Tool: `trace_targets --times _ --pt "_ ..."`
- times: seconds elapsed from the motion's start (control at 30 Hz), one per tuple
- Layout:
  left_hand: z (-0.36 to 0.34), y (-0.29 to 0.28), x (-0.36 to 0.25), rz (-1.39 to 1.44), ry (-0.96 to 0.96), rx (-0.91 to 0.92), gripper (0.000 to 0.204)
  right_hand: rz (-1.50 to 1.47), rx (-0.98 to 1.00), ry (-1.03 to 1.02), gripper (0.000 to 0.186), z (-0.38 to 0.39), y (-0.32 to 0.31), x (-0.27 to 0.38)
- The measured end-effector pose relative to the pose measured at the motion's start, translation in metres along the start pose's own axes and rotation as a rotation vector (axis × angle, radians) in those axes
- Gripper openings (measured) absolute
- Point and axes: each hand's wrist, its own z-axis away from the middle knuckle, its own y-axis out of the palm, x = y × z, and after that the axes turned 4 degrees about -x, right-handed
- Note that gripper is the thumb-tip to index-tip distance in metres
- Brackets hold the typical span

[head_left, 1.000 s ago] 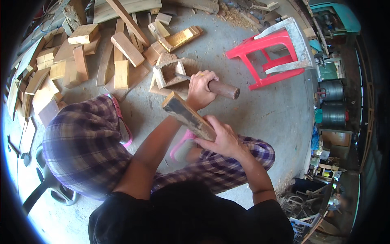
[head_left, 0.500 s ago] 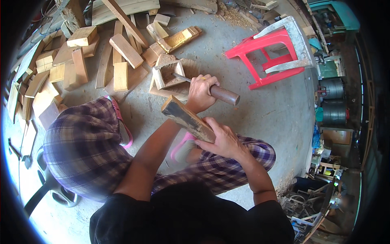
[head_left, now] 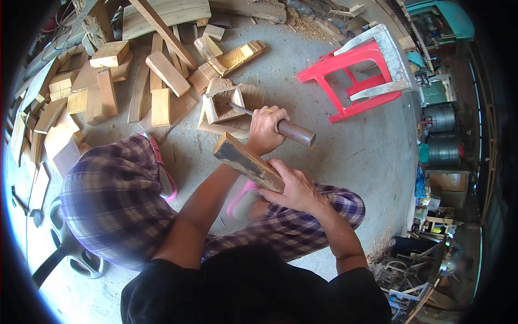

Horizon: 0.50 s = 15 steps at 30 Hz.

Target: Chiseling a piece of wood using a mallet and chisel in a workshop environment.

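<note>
My left hand (head_left: 267, 129) is closed around the wooden handle of a chisel (head_left: 297, 133). The chisel's metal blade slants down to the left into a hollow in a wooden block (head_left: 221, 105), where its tip rests against the inside. My right hand (head_left: 297, 189) grips one end of a thick piece of wood (head_left: 248, 162), dark on its face with a pale cut end. That piece is held above my left forearm, pointing up and left, apart from the chisel handle. The hollowed block sits on the floor against other wood.
Wood offcuts and planks (head_left: 108, 81) are piled at the left and far left. A red plastic stool (head_left: 345, 81) lies on its side at the right, a grey-white piece along its top. Wood shavings (head_left: 310, 27) cover the far floor. A grey fan-like base (head_left: 81, 254) stands lower left.
My left hand and the chisel handle sit slightly nearer to me. The piece of wood in my right hand has barely moved. The view has shifted a little.
</note>
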Motion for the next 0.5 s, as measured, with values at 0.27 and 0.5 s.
trace_targets --times 0.27,0.5 --pt "0.0011 0.0022 0.0003 -0.026 0.001 0.01 0.021 0.017 -0.009 -0.015 0.061 0.0002 -0.001 -0.0011" --pt "0.0006 0.001 -0.0014 -0.029 -0.015 0.03 0.02 0.025 -0.018 -0.023 0.06 0.0005 -0.0006 -0.0007"
